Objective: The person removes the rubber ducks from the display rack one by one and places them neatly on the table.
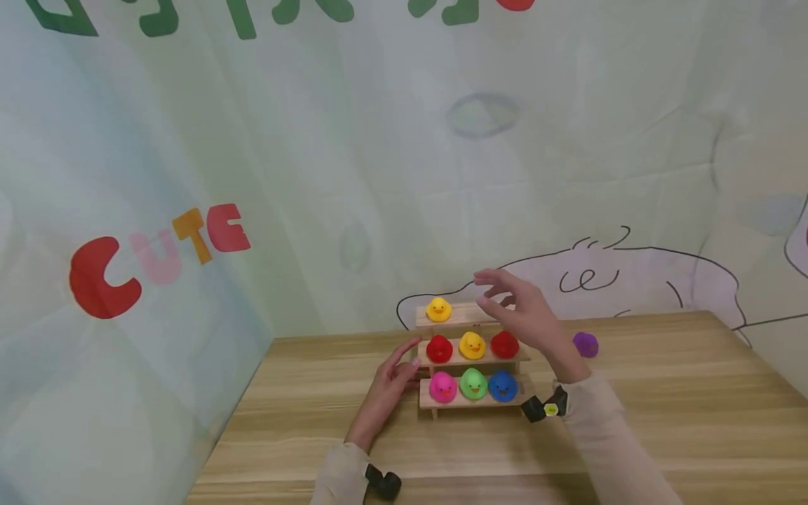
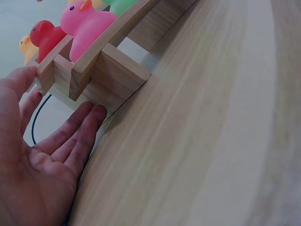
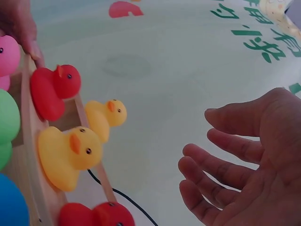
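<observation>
A three-tier wooden stand [image 1: 470, 402] holds rubber ducks. Pink [image 1: 443, 387], green [image 1: 473, 384] and blue [image 1: 503, 386] ducks fill the lowest tier. On the middle tier sit a red duck [image 1: 439, 349], a yellow duck [image 1: 472, 345] and a second red duck [image 1: 505, 344]. One yellow duck [image 3: 106, 117] stands at the left of the top tier. My left hand [image 2: 51, 155] touches the stand's left end with fingers extended. Above the right part of the top tier hovers my right hand [image 3: 240, 160], its fingers loosely bent around nothing.
A purple duck [image 1: 586, 344] lies on the wooden table [image 1: 663, 407], right of the stand and beyond my right wrist. Behind the table hangs a printed cloth [image 1: 353, 175] with letters and drawings. Dark camera mounts sit on both wrists.
</observation>
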The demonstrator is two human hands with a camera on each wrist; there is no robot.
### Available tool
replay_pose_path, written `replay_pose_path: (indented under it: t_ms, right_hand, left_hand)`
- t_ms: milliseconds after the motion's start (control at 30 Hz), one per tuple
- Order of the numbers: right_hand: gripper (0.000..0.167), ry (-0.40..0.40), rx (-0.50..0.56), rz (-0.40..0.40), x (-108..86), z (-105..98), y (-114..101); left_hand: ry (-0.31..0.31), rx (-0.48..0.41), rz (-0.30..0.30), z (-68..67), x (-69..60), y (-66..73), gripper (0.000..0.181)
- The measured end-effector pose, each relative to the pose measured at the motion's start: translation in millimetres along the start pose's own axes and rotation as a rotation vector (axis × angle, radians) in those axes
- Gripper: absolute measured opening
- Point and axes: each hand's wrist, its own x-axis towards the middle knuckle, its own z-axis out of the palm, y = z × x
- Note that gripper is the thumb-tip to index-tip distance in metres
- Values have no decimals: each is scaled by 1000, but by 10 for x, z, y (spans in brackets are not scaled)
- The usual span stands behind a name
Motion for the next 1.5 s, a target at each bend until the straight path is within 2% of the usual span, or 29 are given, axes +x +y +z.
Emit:
replay_pose_path:
  t_ms: [167, 400, 633, 833, 1200, 1500]
  right_hand:
    - [46, -63, 2, -2, 19, 153, -8]
    - [43, -196, 2, 20, 50, 295, -28]
    - [47, -237, -19, 29, 156, 414, -12]
    - [50, -240, -6, 91, 234, 512, 6]
    - [47, -203, -7, 107, 309, 624, 59]
    - [40, -129, -27, 128, 291, 710, 53]
  left_hand:
    - [-10, 1, 4, -6, -17, -7, 53]
    - [-9, -6, -2, -15, -18, -3, 53]
    - [-6, -9, 6, -23, -14, -3, 51]
    - [-21, -19, 9, -9, -17, -20, 52]
    - [-19, -11, 18, -15, -10, 4, 51]
    - [-19, -11, 22, -25, -8, -2, 51]
